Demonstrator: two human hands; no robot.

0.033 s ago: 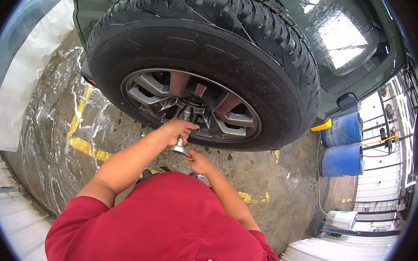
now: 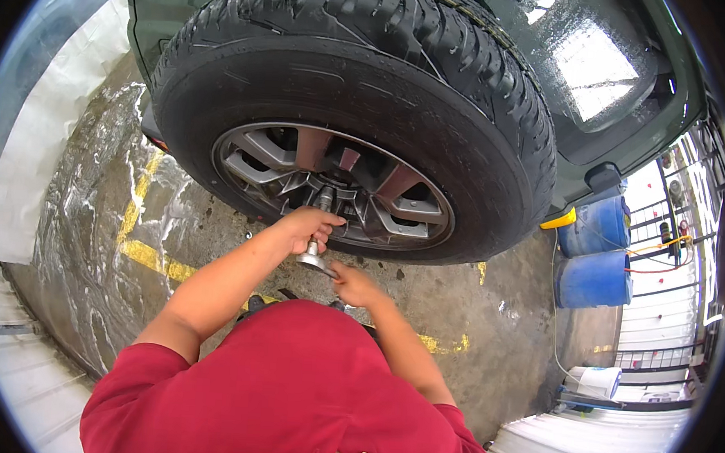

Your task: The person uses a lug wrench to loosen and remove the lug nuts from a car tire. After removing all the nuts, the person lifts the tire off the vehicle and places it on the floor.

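A ratchet wrench (image 2: 314, 262) with a metal extension reaches into the middle of the grey and dark alloy wheel (image 2: 261, 148). My left hand (image 2: 307, 226) is wrapped round the extension just above the ratchet head, one finger stretched toward a spoke. The fingers of my right hand (image 2: 353, 283) are closed on the ratchet's handle, to the right of its head. Around the wheel is a large black tire (image 2: 361, 87), mounted upright on the back of a dark green vehicle (image 2: 148, 18). The tool's far end is hidden among the spokes.
Wet concrete floor (image 2: 457, 297) with suds and yellow painted lines (image 2: 157, 260) lies below. Blue barrels (image 2: 593, 280), a thin hose (image 2: 555, 335) and a white bucket (image 2: 596, 381) stand at the right. A wet rear window (image 2: 588, 70) is beside the tire.
My right hand has swung a little to the right with the ratchet handle, and more of the handle shows. My left hand stays round the extension.
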